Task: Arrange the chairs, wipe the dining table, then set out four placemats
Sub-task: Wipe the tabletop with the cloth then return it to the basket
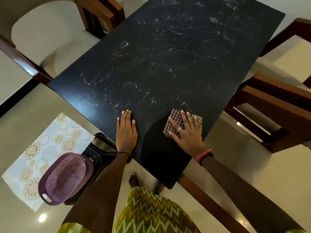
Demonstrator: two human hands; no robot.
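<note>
Both hands (126, 132) lie on the table (168, 64); the right one (186, 132) on a cloth (175, 121).

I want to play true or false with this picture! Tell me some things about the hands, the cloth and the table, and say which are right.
1. The right hand presses a checked cloth on the black table. True.
2. The left hand holds a sponge. False: it lies flat on the table and holds nothing.
3. The whole table looks clean. False: only a dark patch by the cloth does; whitish smears cover the rest.
4. A purple basket sits left of the table. True.
5. Four placemats lie on the table. False: none does; a patterned mat shows by the basket.
</note>
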